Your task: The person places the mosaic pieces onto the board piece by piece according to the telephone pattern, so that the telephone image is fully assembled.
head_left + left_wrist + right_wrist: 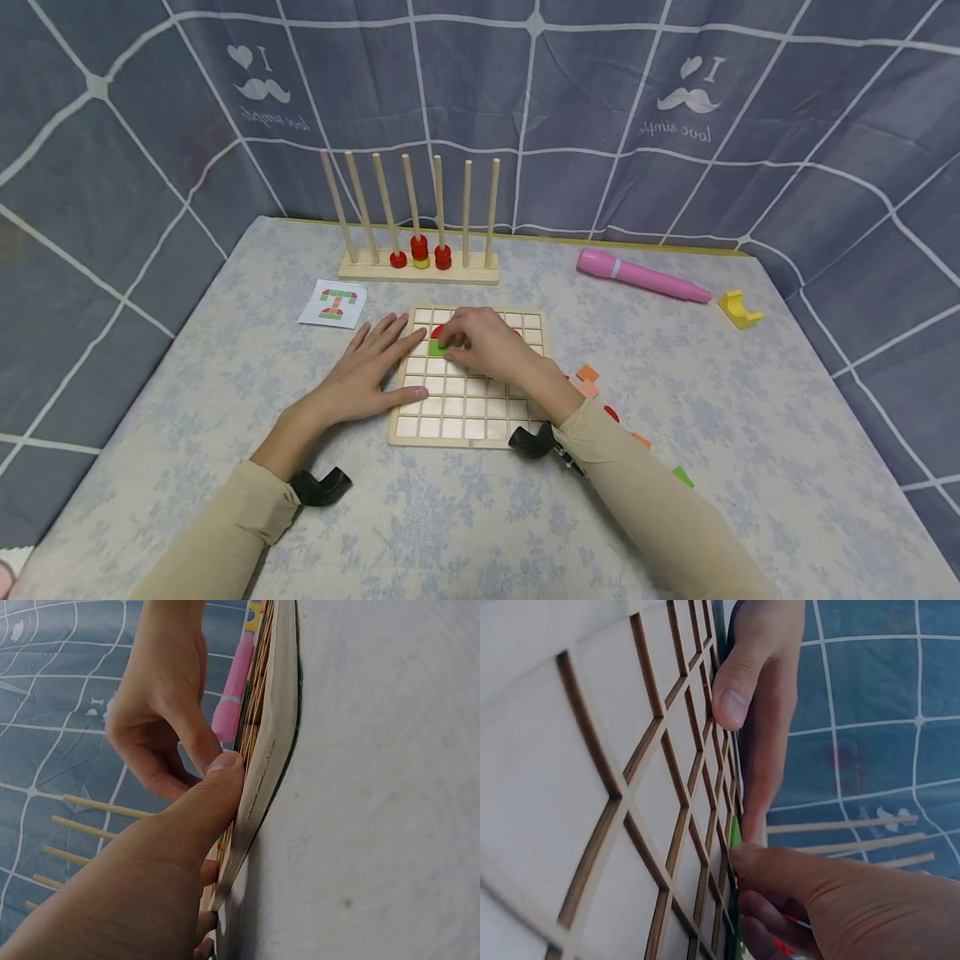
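Observation:
A wooden grid board [431, 427] with pale square cells lies on the table. My left hand [363, 371] is spread over its left edge, thumb on the lower cells and fingers toward the upper corner. Over the upper cells, my right hand [491, 342] has curled fingers, with thumb and fingertips pinching at a green tile [436, 348]; the fingers partly hide it. A red rounded tile [438, 332] sits just above the green one. In the right wrist view, the right thumb [761, 862] meets the green tile's edge. More red shows beside the right hand; the cells beneath it are hidden.
Loose orange tiles [587, 373], red ones and a green tile [682, 477] lie right of the board. Behind stand a pegged wooden rack [367, 271] with red and yellow beads and a pattern card [311, 315]. A pink stick [648, 277] and yellow holder [738, 310] lie back right.

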Motion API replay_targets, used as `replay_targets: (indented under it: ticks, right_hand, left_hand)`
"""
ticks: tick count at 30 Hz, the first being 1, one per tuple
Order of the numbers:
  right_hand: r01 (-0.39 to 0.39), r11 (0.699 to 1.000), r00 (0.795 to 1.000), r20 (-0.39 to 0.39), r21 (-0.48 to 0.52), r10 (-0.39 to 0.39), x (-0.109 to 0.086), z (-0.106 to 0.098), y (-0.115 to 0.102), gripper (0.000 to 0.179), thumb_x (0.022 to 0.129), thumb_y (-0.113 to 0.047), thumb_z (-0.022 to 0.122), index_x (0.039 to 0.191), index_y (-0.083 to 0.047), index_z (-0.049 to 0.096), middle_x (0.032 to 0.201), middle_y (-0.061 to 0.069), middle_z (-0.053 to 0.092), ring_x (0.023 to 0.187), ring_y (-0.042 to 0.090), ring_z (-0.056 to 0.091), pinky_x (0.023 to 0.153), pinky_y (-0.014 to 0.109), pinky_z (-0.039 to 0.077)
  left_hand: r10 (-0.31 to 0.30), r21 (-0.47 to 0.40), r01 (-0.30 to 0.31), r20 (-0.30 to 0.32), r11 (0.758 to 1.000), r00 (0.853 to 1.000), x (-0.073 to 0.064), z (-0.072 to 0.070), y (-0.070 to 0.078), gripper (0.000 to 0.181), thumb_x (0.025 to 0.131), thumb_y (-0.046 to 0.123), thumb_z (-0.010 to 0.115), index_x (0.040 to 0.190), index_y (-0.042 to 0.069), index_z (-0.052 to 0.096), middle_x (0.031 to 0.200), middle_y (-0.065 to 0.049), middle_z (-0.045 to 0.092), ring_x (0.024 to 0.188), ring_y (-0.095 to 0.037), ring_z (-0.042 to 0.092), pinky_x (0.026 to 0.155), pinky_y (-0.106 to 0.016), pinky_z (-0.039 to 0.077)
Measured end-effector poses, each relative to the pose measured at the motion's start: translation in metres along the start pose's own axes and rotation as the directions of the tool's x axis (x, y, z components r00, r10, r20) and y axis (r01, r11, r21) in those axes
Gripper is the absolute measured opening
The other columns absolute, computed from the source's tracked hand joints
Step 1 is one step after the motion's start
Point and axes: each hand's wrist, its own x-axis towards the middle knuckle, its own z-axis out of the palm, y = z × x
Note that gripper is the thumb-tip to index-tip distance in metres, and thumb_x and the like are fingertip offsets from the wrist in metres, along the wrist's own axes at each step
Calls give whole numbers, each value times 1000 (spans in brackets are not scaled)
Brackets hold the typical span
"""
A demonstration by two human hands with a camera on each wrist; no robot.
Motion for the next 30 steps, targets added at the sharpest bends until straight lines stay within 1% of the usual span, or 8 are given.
replay_targets:
  ticks: [4,7,10,17,21,25,30]
  right_hand:
    - [-7,999,1000,-23,39,8,-14,-8,6,9,96,-13,78,104,-11,82,98,-1,73,86,13,67,76,27,56]
    - [-18,997,999,-46,74,21,-30,-18,13,9,96,-12,78,104,-10,81,97,-1,73,86,13,67,76,29,58]
    - [-35,995,997,-67,89,41,-47,-30,22,10,95,-12,80,104,-9,81,97,1,73,86,14,69,78,34,60]
    - [-133,988,986,-96,75,139,-96,-62,49,15,92,-12,83,107,-9,81,100,2,76,90,18,69,83,43,62]
    - [-188,980,975,-108,64,195,-121,-75,63,18,92,-10,83,109,-8,81,102,4,77,91,20,69,85,44,62]
    - [-217,975,973,-72,56,220,-140,-82,75,21,91,-4,81,112,-8,81,105,4,77,93,19,70,87,44,63]
    - [-220,974,976,22,64,219,-154,-88,81,28,91,0,79,116,-13,80,113,-1,77,102,18,70,92,44,62]
  left_hand:
    - [0,7,0,-4,1000,1000,0,0,-1,92,95,58,71,168,20,30,177,-14,14,165,-36,5,131,-61,-1]
    - [2,6,-2,-6,1000,1000,-1,0,-1,92,95,58,71,169,20,30,177,-14,14,165,-36,5,132,-60,-1]
    - [7,1,-7,-7,1000,1000,-1,0,-1,92,95,58,71,168,20,30,177,-14,14,165,-36,5,131,-61,-2]
    - [19,5,-19,-9,1000,1000,-1,2,-2,92,96,58,70,169,21,30,177,-14,14,165,-36,5,132,-61,-1]
    - [18,8,-18,-8,1000,1000,0,2,-2,92,95,58,70,169,21,29,177,-14,14,165,-36,5,132,-60,-1]
    - [17,5,-17,-6,1000,1000,0,2,-2,92,95,58,70,169,21,29,177,-14,14,165,-37,5,132,-61,-1]
    - [15,6,-15,-5,1000,1000,1,2,-2,92,96,57,71,169,21,29,177,-14,14,165,-36,5,132,-61,-1]
